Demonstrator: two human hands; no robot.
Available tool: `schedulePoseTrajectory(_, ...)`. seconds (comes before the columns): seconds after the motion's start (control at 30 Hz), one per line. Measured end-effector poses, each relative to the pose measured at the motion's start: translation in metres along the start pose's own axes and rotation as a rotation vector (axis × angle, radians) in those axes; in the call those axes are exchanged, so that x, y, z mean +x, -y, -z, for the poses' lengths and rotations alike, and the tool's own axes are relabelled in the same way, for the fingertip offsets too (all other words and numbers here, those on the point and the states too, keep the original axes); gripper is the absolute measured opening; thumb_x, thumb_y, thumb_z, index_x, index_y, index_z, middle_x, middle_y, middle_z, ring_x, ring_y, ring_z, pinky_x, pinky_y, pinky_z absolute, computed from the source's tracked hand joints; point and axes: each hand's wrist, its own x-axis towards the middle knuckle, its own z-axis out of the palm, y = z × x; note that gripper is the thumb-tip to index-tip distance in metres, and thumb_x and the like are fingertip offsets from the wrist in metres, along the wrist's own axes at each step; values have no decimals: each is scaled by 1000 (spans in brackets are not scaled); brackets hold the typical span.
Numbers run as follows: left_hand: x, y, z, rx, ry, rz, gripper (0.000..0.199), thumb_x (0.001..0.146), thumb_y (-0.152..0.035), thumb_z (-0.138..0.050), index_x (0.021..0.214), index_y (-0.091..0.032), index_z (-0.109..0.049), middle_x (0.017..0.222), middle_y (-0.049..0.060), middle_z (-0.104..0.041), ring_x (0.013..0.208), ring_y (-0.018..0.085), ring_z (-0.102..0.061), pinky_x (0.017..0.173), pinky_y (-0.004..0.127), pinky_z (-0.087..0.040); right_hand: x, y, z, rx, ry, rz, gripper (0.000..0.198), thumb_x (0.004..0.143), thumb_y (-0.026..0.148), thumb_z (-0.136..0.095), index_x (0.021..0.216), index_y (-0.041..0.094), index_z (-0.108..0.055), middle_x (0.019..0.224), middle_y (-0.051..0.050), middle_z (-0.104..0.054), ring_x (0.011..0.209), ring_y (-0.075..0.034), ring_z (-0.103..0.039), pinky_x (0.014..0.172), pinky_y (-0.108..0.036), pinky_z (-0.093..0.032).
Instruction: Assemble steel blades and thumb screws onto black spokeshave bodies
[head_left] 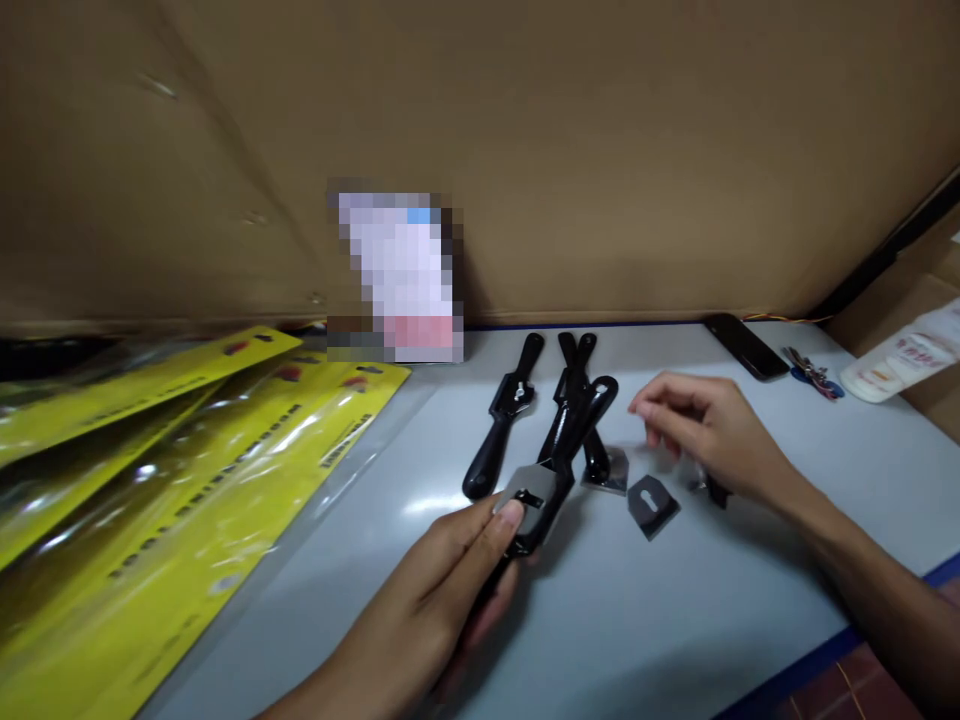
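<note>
My left hand (469, 560) is closed around a black spokeshave (592, 410), tilted up over the table. Its thumb presses a grey slotted blade (531, 490) against the tool's body. My right hand (694, 425) hovers to the right with fingers curled and thumb near the index finger; whatever may be between them is too small to make out. Below it lies a loose slotted blade (651, 505), and a dark small part (712, 488) shows partly under the hand. Another flat metal blade (606, 472) lies behind the held tool. A second spokeshave (506, 415) rests to the left.
More black spokeshaves (568, 345) lie behind the held one. Yellow printed packages (225, 520) in clear plastic cover the left side. A blurred-out upright object (405, 270) leans on the cardboard wall (570, 150). A phone (746, 347), keys (814, 375) and a white bottle (904, 350) sit at right.
</note>
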Motion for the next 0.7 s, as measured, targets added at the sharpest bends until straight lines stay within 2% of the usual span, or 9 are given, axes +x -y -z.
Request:
schedulePoseTrajectory(0.07,-4,-4,0,13,-32,41,63,87,-81,-45,76,-20,-57,45,-10,-37,37,7,-24,34,16,-22,9,-10,18,-239,-106,28,17,92,29,-60,80,19,-68,67,-1,-66,59,-14,-56,59,-28,-40)
schedulePoseTrajectory(0.13,-7,-8,-1,24,-47,49,63,86,-81,-47,74,-20,-58,45,-9,-37,38,7,-24,36,17,-23,15,-20,29,-423,-102,-22,12,90,27,-63,87,19,-71,75,-3,-69,68,-17,-59,64,-30,-41)
schedulePoseTrajectory(0.2,-9,-10,-3,30,-58,39,63,86,-81,-47,72,-20,-59,44,-8,-37,38,8,-24,37,18,-25,18,-27,33,-516,-30,-59,19,88,28,-68,105,20,-72,87,-5,-71,77,-19,-61,69,-31,-42)
schedulePoseTrajectory(0.3,-9,-11,-4,30,-72,28,61,85,-80,-48,71,-21,-59,43,-8,-37,38,9,-27,38,19,-26,19,-34,31,-570,130,1,42,88,25,-71,129,24,-65,104,-8,-69,89,-21,-62,78,-32,-44)
schedulePoseTrajectory(0.37,-9,-11,-5,20,-72,30,61,84,-81,-50,73,-21,-59,44,-8,-38,38,9,-28,38,18,-27,19,-36,29,-595,190,32,34,89,21,-68,123,24,-67,105,-7,-67,90,-21,-61,80,-32,-43)
schedulePoseTrajectory(0.5,-7,-10,-4,9,-68,59,63,84,-82,-48,77,-20,-59,45,-10,-38,37,7,-24,35,17,-24,22,-40,34,-579,230,-12,9,87,21,-66,96,19,-69,86,-5,-65,79,-19,-58,71,-30,-41)
schedulePoseTrajectory(0.7,3,2,0,-28,46,-5,64,87,-83,-41,77,-22,-55,40,-12,-33,30,7,-21,28,17,-20,26,-50,50,-480,300,15,15,79,21,-67,95,20,-67,81,-2,-62,73,-17,-55,66,-29,-39)
